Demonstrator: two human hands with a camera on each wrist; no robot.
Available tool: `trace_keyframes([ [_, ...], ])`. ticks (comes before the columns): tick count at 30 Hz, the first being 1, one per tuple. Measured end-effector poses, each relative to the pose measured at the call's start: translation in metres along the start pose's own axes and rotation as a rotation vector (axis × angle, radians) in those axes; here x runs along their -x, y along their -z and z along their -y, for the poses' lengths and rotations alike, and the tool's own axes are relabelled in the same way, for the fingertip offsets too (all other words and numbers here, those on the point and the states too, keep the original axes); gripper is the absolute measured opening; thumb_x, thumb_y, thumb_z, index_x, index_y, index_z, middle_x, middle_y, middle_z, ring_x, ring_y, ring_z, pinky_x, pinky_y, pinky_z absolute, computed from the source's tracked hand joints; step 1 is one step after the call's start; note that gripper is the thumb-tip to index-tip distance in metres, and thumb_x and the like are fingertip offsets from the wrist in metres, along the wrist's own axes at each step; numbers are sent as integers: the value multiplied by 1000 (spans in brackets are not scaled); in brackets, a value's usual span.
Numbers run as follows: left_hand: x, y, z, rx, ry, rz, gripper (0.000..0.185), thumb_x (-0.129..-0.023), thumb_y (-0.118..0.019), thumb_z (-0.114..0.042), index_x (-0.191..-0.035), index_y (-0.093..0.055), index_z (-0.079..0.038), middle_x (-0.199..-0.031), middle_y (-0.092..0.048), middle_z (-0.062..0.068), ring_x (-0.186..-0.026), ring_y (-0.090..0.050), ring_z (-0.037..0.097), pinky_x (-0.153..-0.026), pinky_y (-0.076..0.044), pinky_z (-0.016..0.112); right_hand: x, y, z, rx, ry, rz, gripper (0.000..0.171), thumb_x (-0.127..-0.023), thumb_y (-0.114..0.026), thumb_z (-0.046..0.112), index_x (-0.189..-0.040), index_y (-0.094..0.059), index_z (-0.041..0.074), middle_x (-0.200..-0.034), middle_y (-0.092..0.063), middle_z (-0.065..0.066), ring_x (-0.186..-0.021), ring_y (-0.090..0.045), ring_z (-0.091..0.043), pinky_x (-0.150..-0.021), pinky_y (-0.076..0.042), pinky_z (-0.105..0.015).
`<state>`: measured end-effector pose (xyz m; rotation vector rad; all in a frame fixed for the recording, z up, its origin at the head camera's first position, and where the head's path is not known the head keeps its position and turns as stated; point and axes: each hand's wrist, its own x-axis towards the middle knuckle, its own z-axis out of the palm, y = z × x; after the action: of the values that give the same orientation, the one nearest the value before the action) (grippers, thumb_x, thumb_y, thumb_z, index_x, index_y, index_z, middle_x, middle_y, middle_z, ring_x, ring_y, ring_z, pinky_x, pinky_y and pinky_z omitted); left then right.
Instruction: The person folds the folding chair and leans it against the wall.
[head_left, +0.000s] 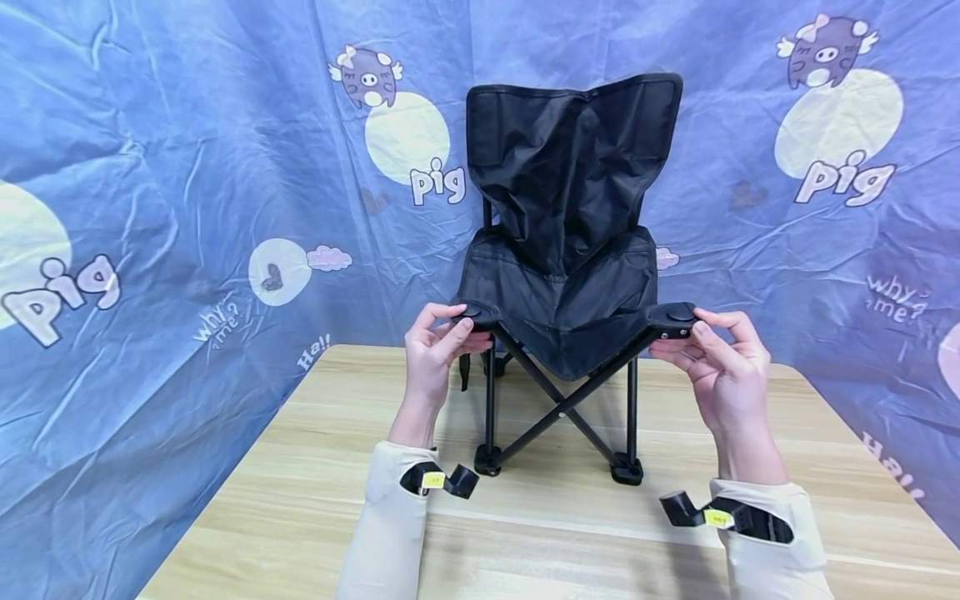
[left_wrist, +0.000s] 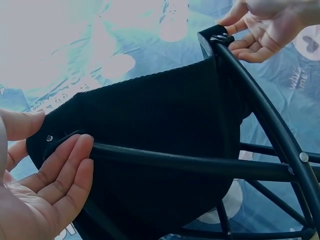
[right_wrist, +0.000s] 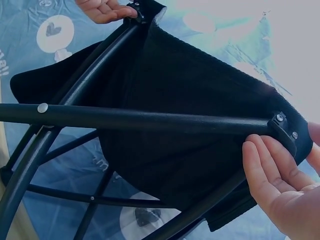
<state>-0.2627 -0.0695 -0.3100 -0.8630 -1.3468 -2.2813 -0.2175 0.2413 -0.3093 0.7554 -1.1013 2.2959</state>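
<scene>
Both hands pinch the folding chair [head_left: 567,275] — left hand [head_left: 435,350] and right hand [head_left: 723,362] gripping the seat's front corners.

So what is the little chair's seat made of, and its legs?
The seat looks like black woven cloth, maybe nylon: it sags, creases and shows a ribbed edge. The legs look like metal tubes painted matte black, joined by a shiny rivet. The corner caps seem to be hard plastic.

Bare table [head_left: 315,467] flanks the chair [head_left: 566,275]; crossed legs [head_left: 561,408] block beneath.
</scene>
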Motion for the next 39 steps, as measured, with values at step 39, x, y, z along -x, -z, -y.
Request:
trace_keyframes([
  [39,-6,-14,-8,24,19,-6,27,-90,-56,11,-98,-65,-13,-74,-74,8,-64,-72,19,-64,-61,31,-6,-16,0,20,6,-13,17,-100,-46,-8,-106,-62,-3,-91,-73,-22,-73,-74,-31,-68,-62,-39],
])
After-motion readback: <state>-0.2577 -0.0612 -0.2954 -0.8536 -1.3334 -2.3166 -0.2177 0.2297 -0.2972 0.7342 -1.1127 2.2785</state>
